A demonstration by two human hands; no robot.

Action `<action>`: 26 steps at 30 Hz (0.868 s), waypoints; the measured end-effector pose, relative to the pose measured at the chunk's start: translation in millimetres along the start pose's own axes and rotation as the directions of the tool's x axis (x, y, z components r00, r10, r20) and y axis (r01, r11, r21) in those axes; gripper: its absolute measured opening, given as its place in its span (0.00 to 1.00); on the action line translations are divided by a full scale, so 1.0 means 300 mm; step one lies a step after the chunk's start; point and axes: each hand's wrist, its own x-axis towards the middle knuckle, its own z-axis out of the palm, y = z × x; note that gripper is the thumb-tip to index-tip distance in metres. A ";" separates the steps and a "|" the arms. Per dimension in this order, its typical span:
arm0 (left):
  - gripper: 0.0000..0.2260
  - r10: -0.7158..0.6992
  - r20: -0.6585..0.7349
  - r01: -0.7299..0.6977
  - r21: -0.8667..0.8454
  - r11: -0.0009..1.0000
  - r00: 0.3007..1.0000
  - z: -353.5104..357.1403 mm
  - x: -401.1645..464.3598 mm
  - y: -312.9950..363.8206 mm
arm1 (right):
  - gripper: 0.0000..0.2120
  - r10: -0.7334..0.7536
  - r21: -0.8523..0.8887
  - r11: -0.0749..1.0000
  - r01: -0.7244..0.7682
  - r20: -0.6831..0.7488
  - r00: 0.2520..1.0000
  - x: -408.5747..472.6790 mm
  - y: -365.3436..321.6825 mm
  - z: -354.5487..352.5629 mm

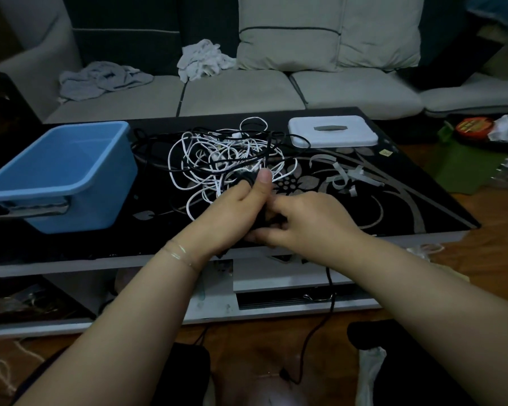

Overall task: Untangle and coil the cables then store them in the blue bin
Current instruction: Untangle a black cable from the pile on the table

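One blue bin sits at the left end of my black glass table, and I see nothing inside it. Just to its right lies one tangled heap of cables, white and black strands knotted together; I can't count them separately. My left hand is curled round a black cable, thumb up, at the near edge of that heap. My right hand meets it just beside, fingers bent onto the same black cable, which hangs down past the table edge toward the floor. Farther right, at the back, rests one white lid with a grey handle, and near it a few pale strips lie loose.
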 end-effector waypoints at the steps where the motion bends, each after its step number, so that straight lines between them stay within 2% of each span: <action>1: 0.43 -0.006 0.070 0.008 -0.021 1.000 0.998 0.000 -0.009 0.011 | 0.22 0.042 0.003 0.999 -0.042 0.009 0.999 -0.001 0.006 -0.006; 3: 0.40 0.038 0.197 -0.031 -0.039 0.999 0.980 0.001 -0.026 0.031 | 0.26 0.124 0.063 0.990 -0.125 0.033 0.992 0.001 0.028 -0.015; 4: 0.36 0.059 0.239 -0.048 -0.051 0.998 0.969 -0.001 -0.034 0.041 | 0.25 0.138 0.152 0.978 -0.145 0.050 0.989 0.003 0.043 -0.017; 7: 0.21 0.103 0.327 -0.081 -0.082 0.993 0.939 -0.007 -0.049 0.054 | 0.16 0.065 0.496 0.863 -0.096 0.079 0.995 0.013 0.094 -0.014; 10: 0.10 0.118 0.388 -0.082 -0.110 0.991 0.914 -0.011 -0.046 0.039 | 0.12 0.023 0.654 0.754 -0.061 0.067 0.998 0.016 0.131 -0.012; 12: 0.11 0.110 0.387 -0.056 -0.149 0.987 0.916 -0.011 -0.042 0.028 | 0.10 0.011 0.698 0.715 -0.033 0.036 0.999 0.018 0.145 -0.008; 15: 0.20 0.106 0.364 -0.018 -0.236 0.972 0.926 -0.011 -0.039 0.023 | 0.06 0.028 0.722 0.692 -0.016 -0.005 1.000 0.020 0.149 -0.001; 16: 0.19 0.119 0.360 -0.017 -0.274 0.961 0.926 -0.009 -0.039 0.024 | 0.07 0.044 0.732 0.681 -0.023 -0.010 0.999 0.021 0.149 0.004; 21: 0.12 0.156 0.338 -0.024 -0.364 0.931 0.928 -0.005 -0.043 0.040 | 0.17 0.106 0.768 0.635 -0.076 0.011 0.994 0.030 0.136 0.028; 26: 0.18 0.081 0.310 0.050 -0.394 0.918 0.947 -0.010 -0.053 0.051 | 0.31 0.127 0.854 0.512 -0.095 0.034 0.991 0.036 0.103 0.052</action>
